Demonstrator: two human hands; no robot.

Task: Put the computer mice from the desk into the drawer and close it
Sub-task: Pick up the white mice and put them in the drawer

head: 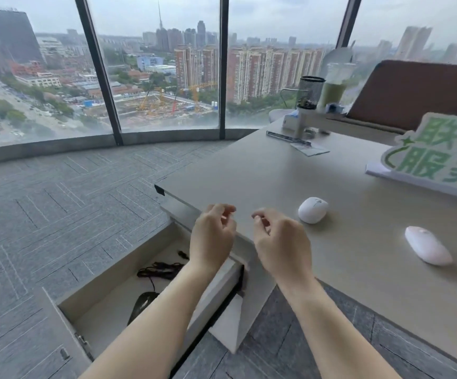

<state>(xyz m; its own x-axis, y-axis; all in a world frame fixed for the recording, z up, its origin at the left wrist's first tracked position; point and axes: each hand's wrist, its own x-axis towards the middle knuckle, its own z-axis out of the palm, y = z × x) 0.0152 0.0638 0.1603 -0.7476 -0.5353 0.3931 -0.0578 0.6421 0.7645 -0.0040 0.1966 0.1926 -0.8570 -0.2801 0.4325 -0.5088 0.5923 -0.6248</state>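
Two mice lie on the beige desk [276, 173]: a round white mouse [312, 210] near the left corner and a flat pale pink mouse [427, 249] further right. The drawer [118, 272] under the desk's left end stands pulled out, with a black wired mouse [141, 304] and its coiled cable [159, 270] inside. My left hand [212, 236] hovers over the desk edge above the drawer, fingers loosely curled and holding nothing. My right hand [282, 242] hangs beside it, just left of the white mouse, also curled and holding nothing.
A white and green sign [438, 157] lies at the desk's right. At the far end stand a black mesh pen holder [310, 92], a cup with green drink [334, 88] and some papers [306, 147]. Grey carpet [57, 214] and floor-to-ceiling windows lie to the left.
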